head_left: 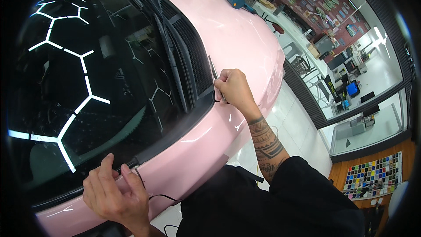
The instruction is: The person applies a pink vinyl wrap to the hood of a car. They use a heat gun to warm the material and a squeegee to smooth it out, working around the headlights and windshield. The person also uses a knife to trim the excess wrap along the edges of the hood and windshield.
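Note:
A pink car front fills the left and middle of the view. My right hand (234,87) is closed around a slim silver tool (213,66), which looks like a cutter knife. It lies at the rear edge of the pink hood (232,39), beside the black cowl grille (193,52) and above the fender (197,138). My left hand (116,193) hovers at the lower corner of the dark windshield (66,87), fingers bent but apart, with nothing seen in them. Near it, a thin black cord (164,196) runs past the pink body.
A teal power tool (234,0) rests on the far part of the hood. Black wiper arms (169,48) lie along the windshield base. Beyond the car are a white tiled floor (302,125), a glass partition, a black chair (301,64) and a colour swatch board (372,175) at right.

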Tool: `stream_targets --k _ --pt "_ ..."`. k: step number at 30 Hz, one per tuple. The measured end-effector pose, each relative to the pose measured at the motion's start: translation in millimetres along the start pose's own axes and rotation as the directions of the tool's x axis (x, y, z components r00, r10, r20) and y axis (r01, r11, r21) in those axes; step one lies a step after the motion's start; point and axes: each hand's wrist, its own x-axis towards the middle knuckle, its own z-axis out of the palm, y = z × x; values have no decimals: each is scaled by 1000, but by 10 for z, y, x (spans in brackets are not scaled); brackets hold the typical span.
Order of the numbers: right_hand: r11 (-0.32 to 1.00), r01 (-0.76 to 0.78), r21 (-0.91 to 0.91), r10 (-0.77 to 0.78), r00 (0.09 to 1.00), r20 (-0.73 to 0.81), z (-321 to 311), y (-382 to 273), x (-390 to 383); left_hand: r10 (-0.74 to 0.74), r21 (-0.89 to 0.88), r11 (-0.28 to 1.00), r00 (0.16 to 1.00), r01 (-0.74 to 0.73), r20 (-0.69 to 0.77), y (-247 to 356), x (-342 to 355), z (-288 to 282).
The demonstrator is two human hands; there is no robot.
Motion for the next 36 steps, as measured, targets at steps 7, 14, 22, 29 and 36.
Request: stream_targets --k 7,14,22,29,36 --pt "999 13 -53 -14 1000 -16 -11 46 -324 29 -15 999 1000 -28 7 2 2 2" --pt "997 -73 1 73 997 15 -33 -26 -650 -14 -28 1000 999 15 35 3 -21 -14" --pt "992 -109 71 106 993 44 -21 -50 -922 13 -29 1000 999 -11 49 -11 -6 -47" --pt "978 -161 133 148 983 105 28 -6 -1107 40 -20 999 998 -39 46 -17 -23 9" --pt "971 -176 161 159 981 115 23 -12 -1227 64 -23 998 997 -63 38 -26 -18 9"
